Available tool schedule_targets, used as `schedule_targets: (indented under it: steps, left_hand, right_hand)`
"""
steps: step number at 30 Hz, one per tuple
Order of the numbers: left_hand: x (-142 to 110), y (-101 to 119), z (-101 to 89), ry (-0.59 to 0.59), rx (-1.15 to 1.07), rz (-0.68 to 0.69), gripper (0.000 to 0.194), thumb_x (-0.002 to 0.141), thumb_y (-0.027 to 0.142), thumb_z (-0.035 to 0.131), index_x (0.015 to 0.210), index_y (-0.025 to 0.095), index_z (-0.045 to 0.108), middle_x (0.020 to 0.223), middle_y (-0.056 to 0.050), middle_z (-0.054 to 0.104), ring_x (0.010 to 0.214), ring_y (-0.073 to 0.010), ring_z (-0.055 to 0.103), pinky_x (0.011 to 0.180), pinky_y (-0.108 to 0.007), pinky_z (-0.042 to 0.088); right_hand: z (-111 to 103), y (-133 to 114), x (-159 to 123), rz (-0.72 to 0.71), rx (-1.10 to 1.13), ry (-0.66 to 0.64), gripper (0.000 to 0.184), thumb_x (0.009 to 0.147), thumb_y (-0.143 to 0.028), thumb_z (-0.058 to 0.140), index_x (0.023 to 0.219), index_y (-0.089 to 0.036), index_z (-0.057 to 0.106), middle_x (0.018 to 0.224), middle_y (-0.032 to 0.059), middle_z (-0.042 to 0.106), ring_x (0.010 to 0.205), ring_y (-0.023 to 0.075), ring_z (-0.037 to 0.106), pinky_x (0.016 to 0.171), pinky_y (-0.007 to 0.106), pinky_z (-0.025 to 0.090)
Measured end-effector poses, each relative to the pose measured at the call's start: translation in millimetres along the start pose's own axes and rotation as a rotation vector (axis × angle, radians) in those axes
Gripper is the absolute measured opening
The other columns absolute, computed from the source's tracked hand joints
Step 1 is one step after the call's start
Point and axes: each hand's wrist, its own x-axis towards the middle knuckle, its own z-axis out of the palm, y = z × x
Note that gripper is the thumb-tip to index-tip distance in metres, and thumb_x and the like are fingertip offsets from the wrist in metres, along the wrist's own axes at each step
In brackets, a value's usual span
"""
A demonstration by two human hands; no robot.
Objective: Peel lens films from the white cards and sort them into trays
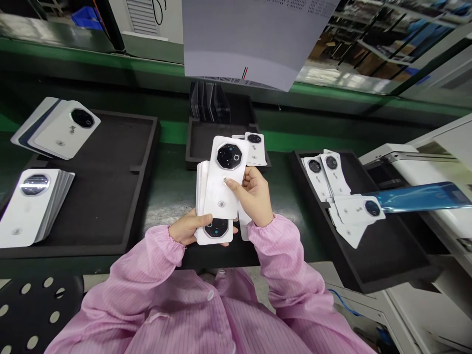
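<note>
My left hand (189, 227) is closed around a small stack of white phone back covers (201, 189), its thumb lying over their lower edge. At the bottom of that stack a dark camera window shows on one cover (225, 238), turned the other way round. My right hand (257, 195) pinches a single white phone back cover (218, 191) by its right side, thumb on its face. This cover lies over the stack, with its dark octagonal camera window at the top. Beneath my right wrist another white piece (244, 225) is partly hidden.
On the left, a black tray (106, 187) bears fanned stacks of white covers (27, 211). A middle tray (206, 135) holds several dark thin sheets (208, 103) and white covers (255, 150). The right tray (391, 255) carries loose covers (334, 172) and a blue glossy panel (424, 196). A paper sheet (250, 39) hangs ahead.
</note>
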Motion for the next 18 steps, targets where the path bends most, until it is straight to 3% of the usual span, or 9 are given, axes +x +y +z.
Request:
schedule_targets:
  steps: [5,13,18]
  left_hand:
    - [-1.5,5.8,8.3,0.022,0.064,-0.039,0.047,0.063,0.012,0.070,0.109,0.012,0.060,0.116,-0.020,0.061,0.095,-0.0362,0.063,0.068,-0.046,0.056]
    - [-0.8,5.1,9.3,0.014,0.067,-0.054,0.047,0.064,0.009,0.064,0.111,0.012,0.061,0.114,-0.019,0.063,0.092,-0.0354,0.063,0.064,-0.042,0.055]
    - [-1.0,4.4,8.5,0.026,0.044,-0.058,0.050,0.064,0.006,0.060,0.113,0.013,0.060,0.112,-0.018,0.064,0.095,-0.0379,0.063,0.066,-0.046,0.055]
  right_hand:
    - [-1.9,-3.7,6.8,-0.072,-0.035,0.036,0.025,0.073,-0.035,0.068,0.087,-0.021,0.053,0.082,-0.0004,0.062,0.069,0.0132,0.059,0.060,0.026,0.050]
    - [-2.0,-3.5,8.1,-0.101,-0.032,0.054,0.025,0.073,-0.035,0.068,0.087,-0.022,0.052,0.082,-0.0005,0.062,0.070,0.0135,0.060,0.062,0.027,0.051]
    - [-2.7,-3.7,11.6,-0.085,-0.048,0.062,0.026,0.072,-0.036,0.068,0.088,-0.022,0.053,0.084,0.0004,0.063,0.073,0.0149,0.061,0.064,0.029,0.052]
